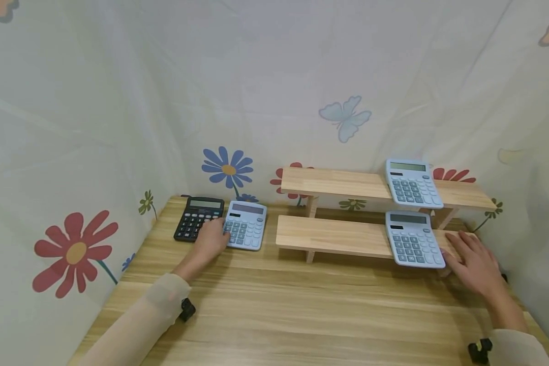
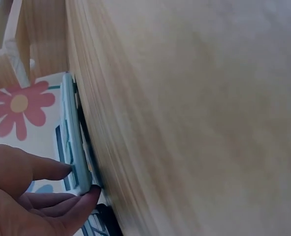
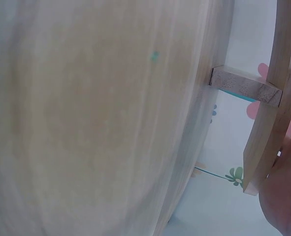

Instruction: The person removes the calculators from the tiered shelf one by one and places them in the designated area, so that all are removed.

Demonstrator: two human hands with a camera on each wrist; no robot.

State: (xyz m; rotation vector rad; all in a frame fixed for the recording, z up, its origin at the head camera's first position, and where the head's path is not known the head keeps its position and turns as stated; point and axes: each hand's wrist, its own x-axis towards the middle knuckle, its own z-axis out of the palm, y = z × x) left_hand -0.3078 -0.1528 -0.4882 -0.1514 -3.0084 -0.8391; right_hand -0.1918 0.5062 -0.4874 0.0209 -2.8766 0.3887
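Observation:
At the left of the table, my left hand (image 1: pixel 212 237) pinches the left edge of a light blue calculator (image 1: pixel 251 216). In the left wrist view the thumb lies on that calculator's (image 2: pixel 72 132) key side and the fingers curl under its edge. A black calculator (image 1: pixel 200 211) lies right beside it, partly covered by the hand. My right hand (image 1: pixel 475 262) rests on the right end of the lower wooden shelf (image 1: pixel 334 234), fingers extended. Its thumb is close to another light blue calculator (image 1: pixel 414 239) that leans on this shelf.
Behind and higher runs the upper shelf (image 1: pixel 338 182), with a third light blue calculator (image 1: pixel 412 183) on it. A flowered cloth (image 1: pixel 265 101) hangs behind the wooden table (image 1: pixel 302 310). In the right wrist view a shelf leg (image 3: pixel 246 86) stands on the table.

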